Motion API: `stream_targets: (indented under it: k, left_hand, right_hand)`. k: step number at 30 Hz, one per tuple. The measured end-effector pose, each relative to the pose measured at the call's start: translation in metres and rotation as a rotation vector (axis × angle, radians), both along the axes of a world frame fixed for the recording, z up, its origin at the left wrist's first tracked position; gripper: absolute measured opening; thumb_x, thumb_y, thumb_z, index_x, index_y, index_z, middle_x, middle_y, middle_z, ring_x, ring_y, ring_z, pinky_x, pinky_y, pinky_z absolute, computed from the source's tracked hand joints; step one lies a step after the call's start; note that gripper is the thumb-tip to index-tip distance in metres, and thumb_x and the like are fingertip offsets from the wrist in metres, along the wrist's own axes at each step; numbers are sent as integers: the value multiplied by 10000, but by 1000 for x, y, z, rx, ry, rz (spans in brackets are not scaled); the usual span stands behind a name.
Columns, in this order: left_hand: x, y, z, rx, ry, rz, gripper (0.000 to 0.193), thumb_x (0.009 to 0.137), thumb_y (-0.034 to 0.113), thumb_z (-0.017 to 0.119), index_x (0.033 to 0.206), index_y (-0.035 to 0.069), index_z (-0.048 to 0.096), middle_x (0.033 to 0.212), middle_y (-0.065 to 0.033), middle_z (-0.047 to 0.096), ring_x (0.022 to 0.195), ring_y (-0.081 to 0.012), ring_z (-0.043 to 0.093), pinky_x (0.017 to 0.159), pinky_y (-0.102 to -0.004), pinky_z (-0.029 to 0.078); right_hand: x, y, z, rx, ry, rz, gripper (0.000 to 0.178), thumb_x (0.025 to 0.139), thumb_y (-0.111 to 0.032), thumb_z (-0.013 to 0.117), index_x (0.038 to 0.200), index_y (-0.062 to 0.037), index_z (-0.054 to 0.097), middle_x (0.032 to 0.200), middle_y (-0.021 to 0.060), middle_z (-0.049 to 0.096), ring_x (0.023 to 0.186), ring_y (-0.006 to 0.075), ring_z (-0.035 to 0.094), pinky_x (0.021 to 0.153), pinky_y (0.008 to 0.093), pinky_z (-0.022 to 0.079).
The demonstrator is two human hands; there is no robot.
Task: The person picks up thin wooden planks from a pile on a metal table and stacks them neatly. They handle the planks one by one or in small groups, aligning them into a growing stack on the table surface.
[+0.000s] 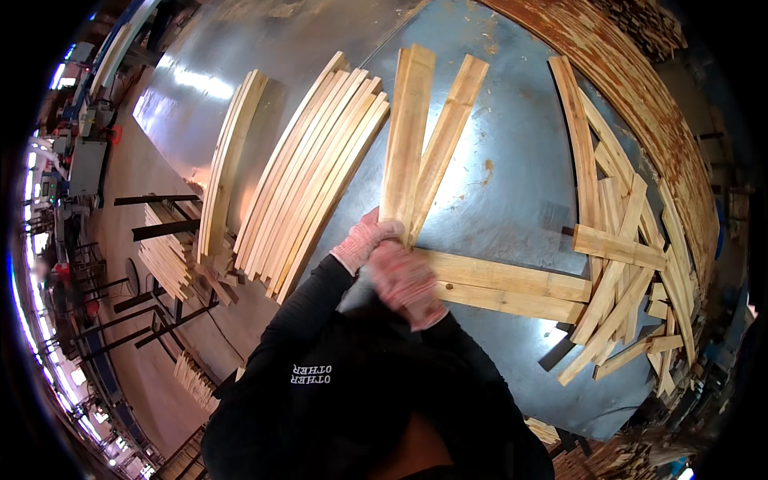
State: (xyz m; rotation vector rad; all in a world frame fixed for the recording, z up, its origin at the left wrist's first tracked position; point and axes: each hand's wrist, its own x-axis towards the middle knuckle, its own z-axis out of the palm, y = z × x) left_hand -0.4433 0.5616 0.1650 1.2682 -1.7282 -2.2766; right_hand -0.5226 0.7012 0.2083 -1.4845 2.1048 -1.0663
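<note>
Both my hands wear pinkish-white knit gloves and are close together at the table's near edge. My left hand (366, 242) is closed around the near end of a wooden board (407, 136) that points away from me. A second, narrower board (454, 132) fans out to its right, its near end beside the first board's. Just in front of my left hand, nearer my body, my right hand (406, 286) is smeared by motion, its fingers hard to read. Two boards (512, 286) lie crosswise to the right of it.
A row of pale strips (316, 172) and a smaller stack (230, 164) lie left on the metal table (512, 192). A jumbled pile of boards (620, 256) covers the right side. Worn wooden sheeting (640, 88) borders the far right. Black metal racks (164, 230) stand at left.
</note>
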Motion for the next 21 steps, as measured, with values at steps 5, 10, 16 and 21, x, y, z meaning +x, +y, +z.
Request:
stream_targets:
  k: [5, 10, 16, 21]
  left_hand:
    - [36, -21, 13, -197, -181, -120, 515, 852, 256, 688, 1279, -3, 563, 985, -56, 656, 962, -147, 592, 855, -333, 505]
    - [73, -1, 45, -934, -403, -174, 511, 839, 232, 689, 1300, 103, 508, 1119, -243, 653, 1021, -461, 633, 844, -531, 518]
    - [138, 21, 25, -1276, -384, -57, 682, 795, 286, 769, 1365, 28, 497, 1195, -224, 631, 1071, -413, 630, 919, -525, 499]
    - [142, -5, 9, -1585, -603, -446, 909, 700, 443, 785, 1405, -6, 428, 1389, -277, 442, 1295, -455, 401, 1116, -611, 264]
  right_hand:
    - [-31, -40, -67, 224, 13, -609, 695, 866, -368, 700, 1387, 23, 458, 1410, 277, 490, 1287, 388, 510, 1065, 469, 419]
    - [-17, -83, -65, 547, 121, -611, 980, 777, -375, 776, 1516, 10, 259, 1472, 326, 397, 1332, 423, 449, 1083, 417, 407]
    - [57, -41, -44, 224, -655, -267, 834, 802, -250, 703, 1494, 8, 315, 1454, 285, 446, 1303, 406, 484, 1075, 424, 423]
    - [23, -40, -10, 674, -329, 400, 531, 950, -301, 512, 1394, -11, 498, 1279, 196, 634, 1175, 390, 603, 1043, 460, 455]
